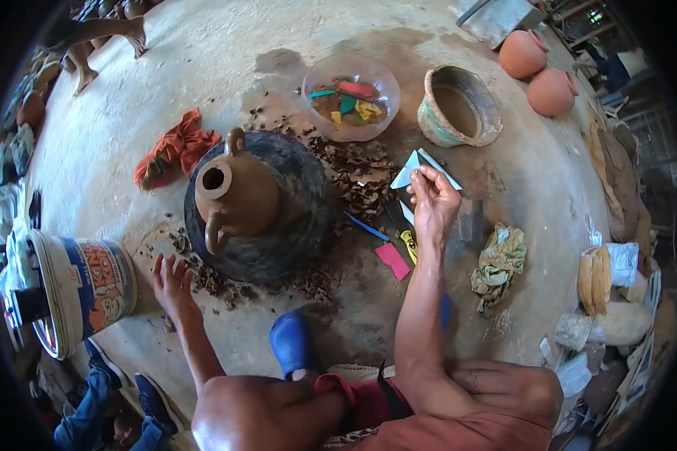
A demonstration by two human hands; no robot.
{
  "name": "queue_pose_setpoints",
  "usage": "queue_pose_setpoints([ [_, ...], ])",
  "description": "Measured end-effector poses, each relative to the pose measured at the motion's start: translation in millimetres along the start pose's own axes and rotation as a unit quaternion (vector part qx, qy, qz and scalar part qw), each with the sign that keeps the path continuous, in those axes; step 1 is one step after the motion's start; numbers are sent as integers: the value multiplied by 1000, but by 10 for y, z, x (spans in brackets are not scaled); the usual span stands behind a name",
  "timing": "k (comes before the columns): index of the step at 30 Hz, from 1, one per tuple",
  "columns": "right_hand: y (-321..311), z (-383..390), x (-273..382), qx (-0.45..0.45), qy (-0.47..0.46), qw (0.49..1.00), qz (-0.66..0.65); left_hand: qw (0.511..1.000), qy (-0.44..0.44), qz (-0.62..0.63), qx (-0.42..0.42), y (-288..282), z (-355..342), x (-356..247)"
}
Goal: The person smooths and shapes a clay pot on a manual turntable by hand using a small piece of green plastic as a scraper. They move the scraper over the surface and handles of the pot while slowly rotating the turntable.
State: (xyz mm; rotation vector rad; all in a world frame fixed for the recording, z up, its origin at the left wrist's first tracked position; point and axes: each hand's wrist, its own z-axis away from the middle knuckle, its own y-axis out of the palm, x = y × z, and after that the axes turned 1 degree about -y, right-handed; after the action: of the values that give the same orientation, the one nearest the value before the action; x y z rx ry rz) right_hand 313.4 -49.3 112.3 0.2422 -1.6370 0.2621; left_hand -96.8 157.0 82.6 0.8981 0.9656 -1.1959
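A brown clay jar (252,197) with a narrow neck and two loop handles stands on a dark round wheel (301,225), its mouth tipped toward the left in this view. Dark clay shavings (361,177) lie around the wheel. To the right of them, my right hand (435,203) pinches a light-blue triangular piece (405,171) between thumb and fingers. Beneath and beside that hand lie more light-blue pieces (441,168), a blue pen-like tool (366,225), a pink piece (393,261) and a yellow piece (408,245). My left hand (174,287) hovers left of the wheel, fingers spread, holding nothing.
Beyond the wheel sit a clear bowl (390,83) with coloured pieces and a crusted bucket (432,113) of murky water. An orange cloth (184,143), a crumpled cloth (499,264) and a large white bucket (56,286) flank me. Round clay pots (551,93) stand far right. Other people's legs (90,391) show at left.
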Motion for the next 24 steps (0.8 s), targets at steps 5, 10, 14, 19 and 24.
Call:
queue_pose_setpoints([
  [5, 487, -782, 118, 78, -139, 980, 119, 997, -56, -50, 0, 49, -352, 564],
  [10, 1228, -1848, 20, 209, -265, 825, 453, 995, -19, -87, 52, 279, -557, 1032],
  [14, 1772, -2110, -506, 329, -238, 721, 561, 937, 78, -341, 30, -48, -907, 1184],
  [19, 1588, -2273, -893, 363, -233, 643, 633, 872, 156, -457, 76, -225, -987, 1598],
  [24, 1374, -2290, -700, 304, -299, 709, 563, 873, 206, -409, 170, -669, -1003, 2112],
])
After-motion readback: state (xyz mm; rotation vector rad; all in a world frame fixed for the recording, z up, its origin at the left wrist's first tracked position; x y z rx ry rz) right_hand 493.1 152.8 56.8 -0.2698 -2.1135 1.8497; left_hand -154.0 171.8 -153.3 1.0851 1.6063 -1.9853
